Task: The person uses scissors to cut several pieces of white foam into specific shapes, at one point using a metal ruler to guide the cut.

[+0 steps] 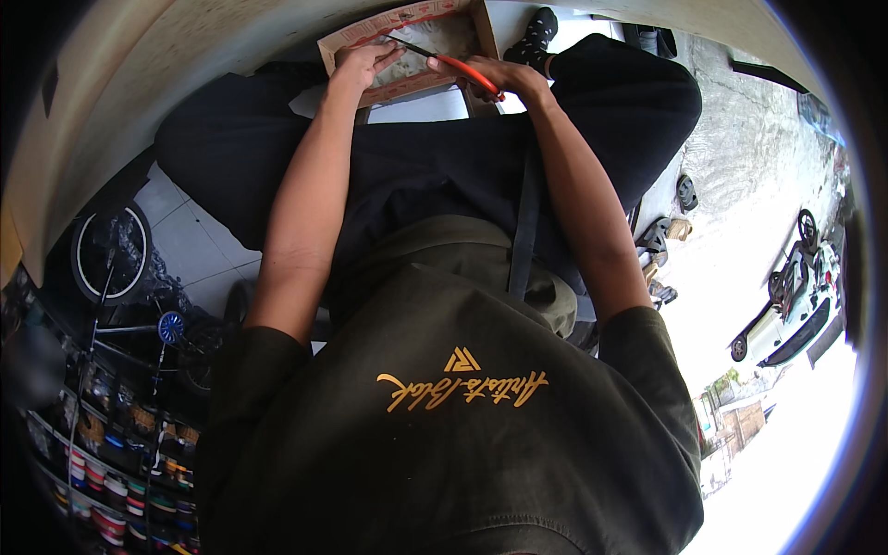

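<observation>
Covered area with a pale tiled floor (185, 242) at left and sunlit concrete (731, 120) at right. A bicycle (111, 254) stands on the left above shelves of colourful goods (106, 495); dark sandals (655, 236) and a motorcycle (786, 277) are on the right. A seated person in dark trousers (610, 120) and a dark olive T-shirt (444, 462) reaches forward to a shallow cardboard box (486, 32) holding whitish material (453, 37). The right hand (504, 79) is closed around the red handles of scissors (467, 72), whose dark blades slant leftward over the box. The left hand (365, 65) is at the box's left side, fingers extended near the blade tips; whether it grips anything, I cannot tell.
</observation>
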Action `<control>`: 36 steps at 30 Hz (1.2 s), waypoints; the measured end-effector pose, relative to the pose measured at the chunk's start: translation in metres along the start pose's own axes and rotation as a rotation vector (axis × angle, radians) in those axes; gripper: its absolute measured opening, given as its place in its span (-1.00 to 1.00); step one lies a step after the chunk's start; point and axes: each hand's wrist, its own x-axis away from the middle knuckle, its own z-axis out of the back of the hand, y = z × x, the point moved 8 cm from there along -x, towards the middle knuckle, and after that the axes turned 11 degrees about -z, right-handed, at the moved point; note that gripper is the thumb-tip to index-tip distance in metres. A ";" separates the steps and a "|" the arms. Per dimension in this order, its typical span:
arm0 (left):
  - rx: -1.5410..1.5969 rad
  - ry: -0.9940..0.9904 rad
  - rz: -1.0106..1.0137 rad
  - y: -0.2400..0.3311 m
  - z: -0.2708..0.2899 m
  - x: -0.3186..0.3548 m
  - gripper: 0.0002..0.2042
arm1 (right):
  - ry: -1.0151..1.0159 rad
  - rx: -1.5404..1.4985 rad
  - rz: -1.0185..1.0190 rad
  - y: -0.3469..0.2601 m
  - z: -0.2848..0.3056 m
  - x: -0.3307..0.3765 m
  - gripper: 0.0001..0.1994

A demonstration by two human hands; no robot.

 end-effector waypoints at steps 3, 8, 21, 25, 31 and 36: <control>0.007 -0.018 -0.008 0.001 -0.004 0.003 -0.79 | -0.037 0.025 0.044 -0.003 -0.001 -0.003 -0.15; 0.006 -0.021 0.022 0.000 -0.002 0.003 -0.78 | -0.015 0.011 0.130 -0.012 0.001 0.002 -0.17; -0.003 -0.009 0.015 -0.001 0.000 0.003 -0.75 | -0.012 0.028 0.187 -0.014 0.001 -0.009 -0.15; -0.061 -0.057 0.067 -0.007 -0.001 0.002 -0.77 | 0.002 0.131 0.301 -0.011 -0.001 -0.019 -0.17; -0.180 -0.041 0.096 -0.007 0.003 0.007 -0.79 | 0.012 0.036 0.035 -0.004 0.009 0.004 -0.16; -0.164 0.016 0.028 -0.001 0.011 0.003 -0.81 | -0.031 0.028 -0.139 0.005 0.007 0.022 0.12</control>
